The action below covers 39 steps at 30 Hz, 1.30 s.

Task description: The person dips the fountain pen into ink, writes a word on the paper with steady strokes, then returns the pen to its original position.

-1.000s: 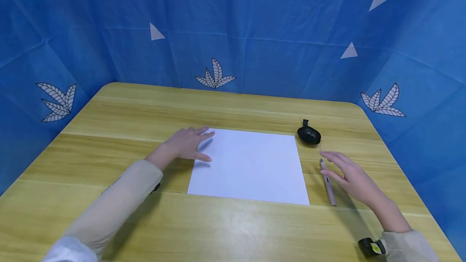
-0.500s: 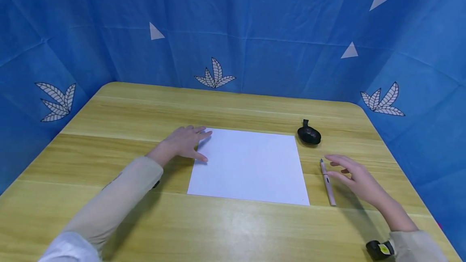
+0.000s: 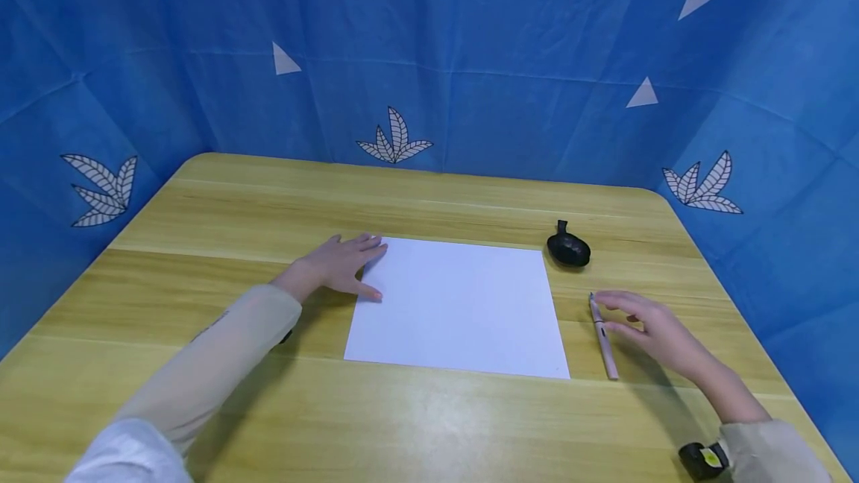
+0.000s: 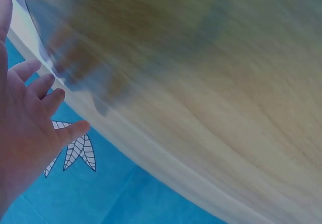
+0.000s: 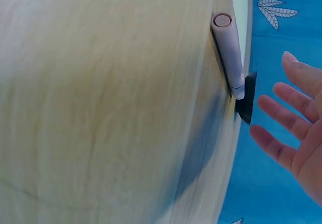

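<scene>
A blank white sheet of paper (image 3: 459, 311) lies flat in the middle of the table. At its upper left edge is my left hand (image 3: 342, 263), fingers spread and thumb apart over the paper. A slim pale pinkish pen (image 3: 606, 349) with a dark tip lies to the right of the sheet, its tip pointing away from me. Just right of the pen hovers my right hand (image 3: 647, 323), thumb and fingers slightly bent, holding nothing. In the right wrist view a gap shows between the fingers and the pen (image 5: 230, 53).
Beyond the pen sits a small black rounded object (image 3: 568, 250) with a short tab. The wooden table (image 3: 416, 423) is bordered at the back and sides by a blue curtain (image 3: 510, 125) with white leaf and triangle prints.
My left hand has lowered slightly toward the paper and shifted a little left. The right hand has drawn back slightly toward me beside the pen. Paper, pen and black object stay put.
</scene>
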Each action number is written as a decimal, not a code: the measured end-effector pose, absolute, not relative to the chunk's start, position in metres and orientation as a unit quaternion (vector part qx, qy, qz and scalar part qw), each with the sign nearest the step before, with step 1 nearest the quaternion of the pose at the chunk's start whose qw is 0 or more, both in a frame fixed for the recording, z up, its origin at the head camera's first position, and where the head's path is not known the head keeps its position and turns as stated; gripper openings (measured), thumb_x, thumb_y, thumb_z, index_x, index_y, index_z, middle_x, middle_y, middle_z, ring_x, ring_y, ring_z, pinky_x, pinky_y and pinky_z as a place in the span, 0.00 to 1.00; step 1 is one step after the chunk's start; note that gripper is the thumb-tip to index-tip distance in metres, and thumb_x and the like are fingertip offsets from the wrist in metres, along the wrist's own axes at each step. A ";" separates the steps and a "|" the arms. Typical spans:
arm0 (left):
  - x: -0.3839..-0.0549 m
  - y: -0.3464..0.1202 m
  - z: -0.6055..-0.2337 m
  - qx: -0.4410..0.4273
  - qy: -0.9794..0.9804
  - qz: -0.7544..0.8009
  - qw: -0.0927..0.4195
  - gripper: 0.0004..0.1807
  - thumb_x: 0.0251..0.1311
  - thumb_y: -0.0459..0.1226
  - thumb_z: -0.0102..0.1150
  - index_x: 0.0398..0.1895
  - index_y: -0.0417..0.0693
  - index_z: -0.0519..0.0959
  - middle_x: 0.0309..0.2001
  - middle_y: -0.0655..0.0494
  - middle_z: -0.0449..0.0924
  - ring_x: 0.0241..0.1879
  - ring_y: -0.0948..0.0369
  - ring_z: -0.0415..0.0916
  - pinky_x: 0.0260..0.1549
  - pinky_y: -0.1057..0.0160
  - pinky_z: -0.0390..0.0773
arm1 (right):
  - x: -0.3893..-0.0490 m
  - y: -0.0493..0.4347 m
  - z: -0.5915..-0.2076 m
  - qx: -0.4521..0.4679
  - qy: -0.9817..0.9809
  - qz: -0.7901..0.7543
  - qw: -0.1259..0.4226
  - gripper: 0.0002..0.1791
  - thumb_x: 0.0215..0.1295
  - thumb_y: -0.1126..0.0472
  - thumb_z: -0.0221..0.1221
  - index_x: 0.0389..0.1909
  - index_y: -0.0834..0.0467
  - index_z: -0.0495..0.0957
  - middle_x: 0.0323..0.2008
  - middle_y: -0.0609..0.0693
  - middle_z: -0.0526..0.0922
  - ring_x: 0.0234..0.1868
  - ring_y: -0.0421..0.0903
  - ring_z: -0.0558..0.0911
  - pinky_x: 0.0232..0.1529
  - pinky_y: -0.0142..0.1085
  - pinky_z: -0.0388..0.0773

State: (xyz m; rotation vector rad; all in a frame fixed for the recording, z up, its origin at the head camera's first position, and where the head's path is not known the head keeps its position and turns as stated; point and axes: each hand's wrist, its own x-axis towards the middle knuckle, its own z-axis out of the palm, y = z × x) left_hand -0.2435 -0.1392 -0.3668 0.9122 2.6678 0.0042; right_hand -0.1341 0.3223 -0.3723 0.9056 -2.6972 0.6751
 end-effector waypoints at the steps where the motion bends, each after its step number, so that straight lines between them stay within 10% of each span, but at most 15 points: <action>1: -0.244 -0.139 -0.367 0.317 0.934 0.002 0.163 0.53 0.47 0.67 0.49 0.69 0.45 0.48 0.69 0.47 0.41 0.67 0.50 0.37 0.57 0.38 0.43 | -0.135 0.323 -0.373 0.312 -0.915 0.230 0.110 0.23 0.45 0.75 0.63 0.48 0.67 0.74 0.47 0.60 0.76 0.47 0.34 0.72 0.31 0.39 0.77; 16: -0.248 -0.140 -0.373 0.309 0.934 0.029 0.178 0.55 0.45 0.67 0.51 0.69 0.45 0.45 0.69 0.47 0.38 0.67 0.50 0.35 0.55 0.36 0.43 | -0.141 0.327 -0.379 0.351 -0.900 0.226 0.125 0.24 0.37 0.80 0.65 0.42 0.65 0.78 0.37 0.55 0.78 0.36 0.45 0.77 0.29 0.30 0.73; 39: -0.248 -0.142 -0.376 0.306 0.934 0.051 0.180 0.54 0.46 0.66 0.52 0.69 0.45 0.45 0.69 0.47 0.38 0.67 0.51 0.34 0.55 0.36 0.43 | -0.146 0.332 -0.381 0.382 -0.902 0.202 0.024 0.21 0.41 0.80 0.62 0.41 0.66 0.80 0.29 0.48 0.76 0.27 0.32 0.68 0.21 0.27 0.67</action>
